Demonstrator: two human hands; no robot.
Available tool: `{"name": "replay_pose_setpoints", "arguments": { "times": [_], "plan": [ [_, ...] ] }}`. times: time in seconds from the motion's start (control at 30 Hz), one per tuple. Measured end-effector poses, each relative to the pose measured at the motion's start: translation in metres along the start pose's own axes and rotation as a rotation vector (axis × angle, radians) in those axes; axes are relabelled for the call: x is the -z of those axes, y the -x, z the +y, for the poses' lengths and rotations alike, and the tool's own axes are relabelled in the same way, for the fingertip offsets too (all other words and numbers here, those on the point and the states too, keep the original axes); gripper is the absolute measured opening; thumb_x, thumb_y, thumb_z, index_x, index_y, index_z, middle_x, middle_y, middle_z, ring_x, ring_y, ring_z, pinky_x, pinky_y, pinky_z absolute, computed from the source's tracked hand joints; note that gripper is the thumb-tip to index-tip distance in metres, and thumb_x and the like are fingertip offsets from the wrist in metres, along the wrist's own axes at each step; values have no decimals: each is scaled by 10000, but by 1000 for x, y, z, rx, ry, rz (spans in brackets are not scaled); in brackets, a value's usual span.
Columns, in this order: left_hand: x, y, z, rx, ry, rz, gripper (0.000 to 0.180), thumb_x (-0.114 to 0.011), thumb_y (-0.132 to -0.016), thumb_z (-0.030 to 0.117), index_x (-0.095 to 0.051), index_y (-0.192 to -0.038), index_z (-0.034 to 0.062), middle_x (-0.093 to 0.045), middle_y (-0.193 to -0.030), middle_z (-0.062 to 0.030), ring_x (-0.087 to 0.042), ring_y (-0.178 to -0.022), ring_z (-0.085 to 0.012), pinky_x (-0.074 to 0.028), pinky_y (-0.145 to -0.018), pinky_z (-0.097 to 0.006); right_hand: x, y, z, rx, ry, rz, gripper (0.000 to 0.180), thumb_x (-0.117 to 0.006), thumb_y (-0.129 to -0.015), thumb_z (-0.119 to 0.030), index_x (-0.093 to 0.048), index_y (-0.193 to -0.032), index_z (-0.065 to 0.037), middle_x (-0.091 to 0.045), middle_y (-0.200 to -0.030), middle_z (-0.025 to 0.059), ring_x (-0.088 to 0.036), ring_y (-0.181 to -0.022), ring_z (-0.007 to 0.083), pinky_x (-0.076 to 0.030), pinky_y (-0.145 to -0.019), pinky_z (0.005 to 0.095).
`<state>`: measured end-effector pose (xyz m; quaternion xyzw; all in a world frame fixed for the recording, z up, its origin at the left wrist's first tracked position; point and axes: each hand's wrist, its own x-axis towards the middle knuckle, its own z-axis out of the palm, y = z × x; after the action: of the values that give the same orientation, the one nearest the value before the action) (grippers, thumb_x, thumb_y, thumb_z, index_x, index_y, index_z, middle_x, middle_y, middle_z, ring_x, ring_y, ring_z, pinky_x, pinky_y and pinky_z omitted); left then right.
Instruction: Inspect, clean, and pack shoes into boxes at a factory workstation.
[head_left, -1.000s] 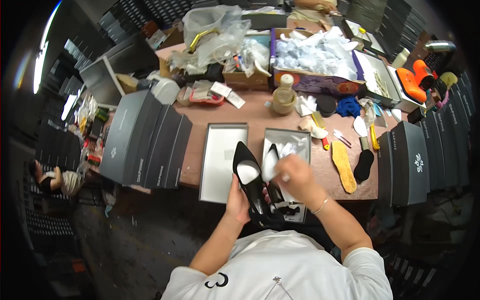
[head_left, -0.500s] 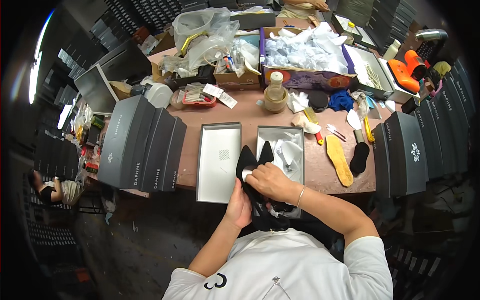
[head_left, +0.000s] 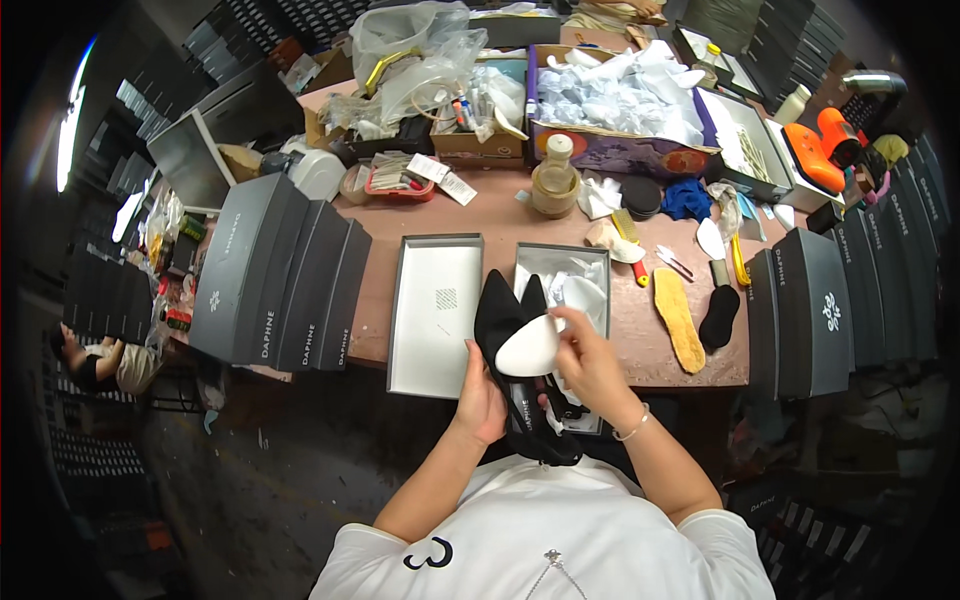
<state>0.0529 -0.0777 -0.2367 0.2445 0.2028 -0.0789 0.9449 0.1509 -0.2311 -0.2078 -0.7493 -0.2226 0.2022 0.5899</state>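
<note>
My left hand [head_left: 482, 408] grips a black pointed shoe [head_left: 495, 312] by its side, fingers wrapped beneath it. A second black pointed toe [head_left: 533, 296] shows just beside it. Between thumb and fingers of my right hand [head_left: 592, 370] is a white oval toe insert [head_left: 526, 348], out over the shoe's opening. Behind the shoes stands an open shoe box [head_left: 606, 275] with white paper and more inserts inside, partly hidden by my hands. Left of it lies the white-lined box lid [head_left: 430, 345].
Stacked dark grey shoe boxes flank the table, left [head_left: 250, 280] and right [head_left: 810, 310]. A yellow insole [head_left: 678, 320], a black-bristled brush [head_left: 719, 315] and a yellow-handled brush [head_left: 628, 228] lie to the right. Farther back are a glue bottle [head_left: 556, 185] and a purple carton [head_left: 610, 152] of white inserts.
My right hand has drawn the white toe insert out of the shoe and moved right with it. The left hand keeps its hold on the shoe.
</note>
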Motion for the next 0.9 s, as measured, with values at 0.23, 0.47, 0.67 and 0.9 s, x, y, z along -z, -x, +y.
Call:
{"name": "replay_pose_setpoints", "arguments": {
  "times": [0.23, 0.47, 0.67, 0.9],
  "plan": [
    [-27, -6, 8, -95, -104, 109, 774, -255, -936, 694, -490, -1290, 46, -635, -1127, -128, -657, -942, -229, -567, -722, -369, 13, 4, -10, 256, 170, -1, 340, -520, -823, 69, -632, -1129, -29, -593, -927, 121, -598, -802, 217, -493, -690, 299],
    [-28, -9, 16, -178, -164, 94, 739, -323, -956, 649, -375, -1392, 54, -526, -1294, -108, -537, -1162, -225, -507, -871, -398, 15, 10, -11, 478, 768, -78, 205, -629, -797, -59, -607, -999, -35, -579, -770, 81, -641, -642, 250, -520, -543, 332],
    [3, -13, 3, -213, -277, 154, 702, -300, -984, 600, -320, -1411, 43, -482, -1343, -118, -491, -1223, -214, -378, -1052, -382, -21, 22, 2, 694, 924, -244, 184, -589, -794, -128, -580, -963, -55, -549, -626, 33, -595, -487, 199, -442, -411, 324],
    [-9, -4, -1, -35, -153, 207, 741, -399, -930, 655, -372, -1396, 78, -480, -1337, -86, -463, -1224, -218, -389, -1024, -388, -49, -4, 6, 503, 987, -117, 209, -607, -772, -118, -577, -973, -67, -585, -653, 50, -636, -536, 217, -473, -420, 330]
  ]
}}
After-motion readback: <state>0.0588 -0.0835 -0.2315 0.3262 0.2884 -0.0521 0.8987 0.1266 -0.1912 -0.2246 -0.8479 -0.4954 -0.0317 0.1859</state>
